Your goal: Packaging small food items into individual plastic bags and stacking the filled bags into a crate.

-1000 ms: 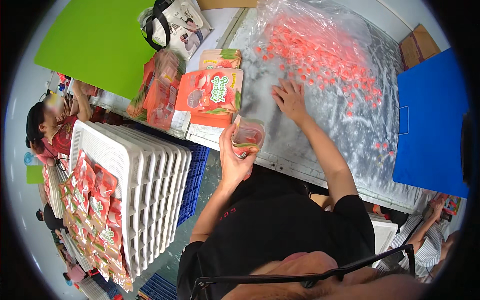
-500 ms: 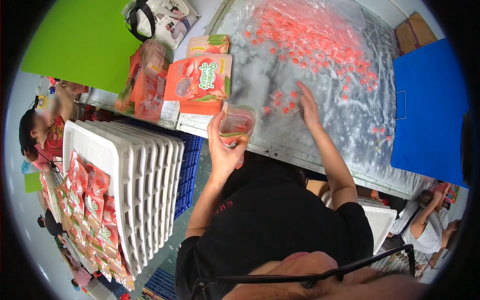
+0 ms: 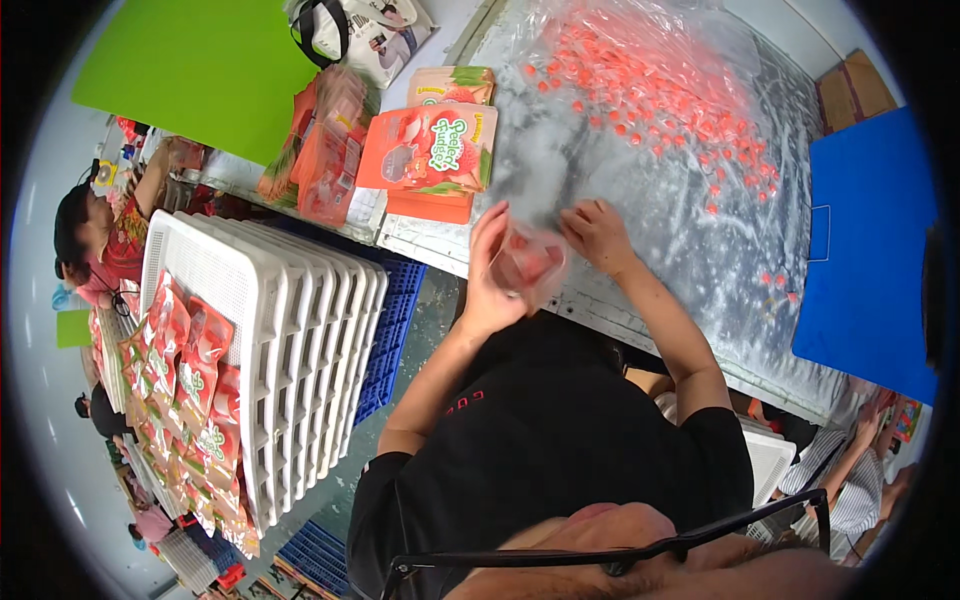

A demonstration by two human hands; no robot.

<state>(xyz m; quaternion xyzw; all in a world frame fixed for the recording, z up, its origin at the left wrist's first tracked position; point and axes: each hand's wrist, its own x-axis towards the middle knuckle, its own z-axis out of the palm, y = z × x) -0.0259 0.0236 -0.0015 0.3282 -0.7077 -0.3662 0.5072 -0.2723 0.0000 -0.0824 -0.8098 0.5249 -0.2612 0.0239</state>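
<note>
My left hand [image 3: 493, 295] is closed around a stand-up pouch [image 3: 530, 264] at the table's near edge. Red pieces show through the pouch's clear side. Beside its upper right edge, my right hand [image 3: 600, 238] has its fingers curled inward; whether they grip the pouch edge or a small piece is hidden. Farther back on the metal table [image 3: 640, 210] lies a spread of small wrapped red candies [image 3: 660, 95], partly under clear plastic film. Left of these, a stack of flat red printed pouches [image 3: 430, 150] sits near my left hand.
Banded pouches [image 3: 330, 160] and a white bag [image 3: 365, 40] lie by a green board [image 3: 200, 70]. Stacked white trays [image 3: 300, 330] at left bear filled pouches [image 3: 190, 400]. A blue panel [image 3: 870, 250] and cardboard box [image 3: 855, 92] stand at right. Other people work at both sides.
The small group of candies by my right hand has left the table. My right hand has come left to the pouch, its fingers now curled. The pouch has turned, showing its clear side.
</note>
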